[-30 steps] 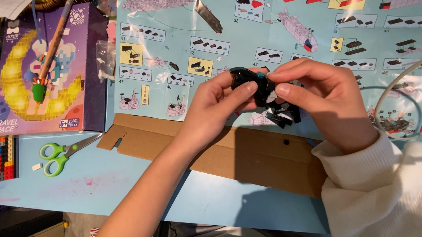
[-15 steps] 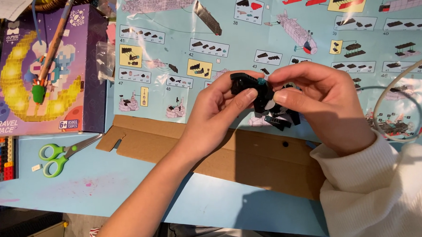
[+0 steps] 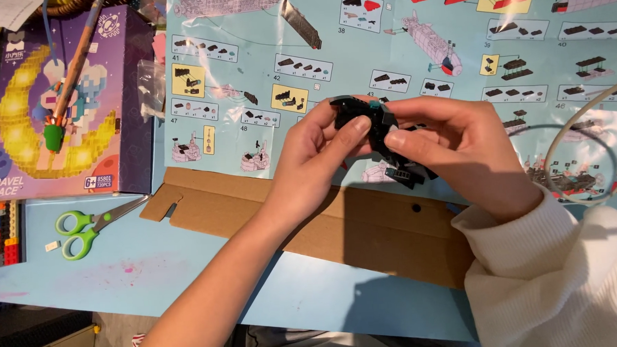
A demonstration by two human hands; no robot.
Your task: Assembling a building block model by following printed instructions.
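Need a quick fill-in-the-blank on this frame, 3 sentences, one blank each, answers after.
1. Both hands, left hand and right hand, hold a small brick model that is mostly ____ in colour.
2. The scissors on the blue table have ____ handles.
3. Under the forearms lies a flat piece of brown ____.

Missing words: black; green; cardboard
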